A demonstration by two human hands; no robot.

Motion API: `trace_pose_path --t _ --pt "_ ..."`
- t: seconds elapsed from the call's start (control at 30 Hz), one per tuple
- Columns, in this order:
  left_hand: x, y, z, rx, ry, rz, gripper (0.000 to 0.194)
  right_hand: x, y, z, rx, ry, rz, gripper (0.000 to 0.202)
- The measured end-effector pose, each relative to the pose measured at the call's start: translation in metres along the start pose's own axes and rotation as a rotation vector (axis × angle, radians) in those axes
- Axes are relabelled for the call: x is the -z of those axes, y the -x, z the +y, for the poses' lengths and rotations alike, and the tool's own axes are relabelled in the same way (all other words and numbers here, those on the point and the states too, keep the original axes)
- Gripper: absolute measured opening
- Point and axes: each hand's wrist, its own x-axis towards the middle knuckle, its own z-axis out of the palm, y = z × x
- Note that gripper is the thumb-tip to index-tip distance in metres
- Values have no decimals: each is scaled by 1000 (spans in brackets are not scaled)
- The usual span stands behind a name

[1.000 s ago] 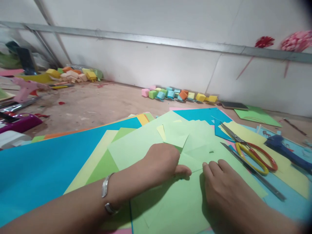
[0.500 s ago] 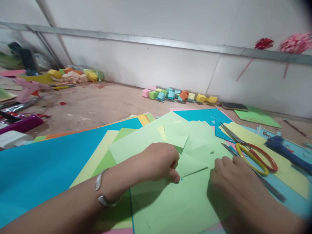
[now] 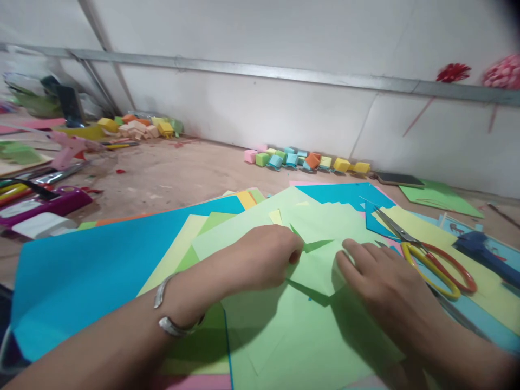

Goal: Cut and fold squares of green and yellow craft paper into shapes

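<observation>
A small folded piece of light green paper (image 3: 314, 265) is raised a little above the larger light green sheets (image 3: 260, 330), between my two hands. My left hand (image 3: 262, 257), with a silver cuff bracelet (image 3: 173, 327) on the wrist, is closed on the piece's left edge, fingers curled under. Bent fingers of my right hand (image 3: 371, 279) grip its right edge; the thumb is hidden. Close to the right hand lie scissors (image 3: 434, 265) with yellow and red handles, blades pointing away. Under my right forearm a long metal blade (image 3: 463, 317) is partly covered.
Blue paper (image 3: 101, 265) spreads out on the left. At the back stand small coloured paper cubes (image 3: 292, 160). A pink glue gun (image 3: 69, 149), a purple tool (image 3: 52, 203) and a white block (image 3: 44, 225) lie far left. A dark blue tool (image 3: 483, 252) rests at right.
My right hand has moved left and up from beside the scissors onto the small paper's right edge. The paper has lifted and turned. The view has swung slightly left.
</observation>
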Motion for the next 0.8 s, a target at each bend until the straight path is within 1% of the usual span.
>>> trace_pose_path --t 0.03,0.1,0.17,0.3,0.4,0.5,0.57,0.63,0.67,0.73,0.8 --pt "0 0 1 1 4 -6 12 4 0 -2 22 -67 31 27" --pt "-3 -2 3 9 11 -46 19 12 0 -5 64 -219 70 28" --pt "-7 -5 3 18 8 -89 25 21 1 -5 100 -363 66 30" --pt "-12 -8 -1 18 -9 -106 24 31 2 -4 179 -587 44 28" --pt "-12 -7 -2 23 -6 -123 22 26 2 -1 247 -715 5 26" --pt "-9 -4 1 20 -28 -130 22 14 2 7 283 -823 -69 18" --pt "-7 -2 3 13 -51 -125 27 7 1 13 293 -840 -137 8" --pt "-6 -2 5 6 -71 -127 33 4 0 19 303 -786 -181 23" --pt "-6 -2 5 1 -77 -127 35 5 -1 21 312 -742 -181 27" --pt "-6 -2 5 -5 -83 -128 37 7 -2 22 319 -657 -143 26" --pt "-6 -2 5 -2 -81 -134 37 8 -3 22 317 -624 -90 24"
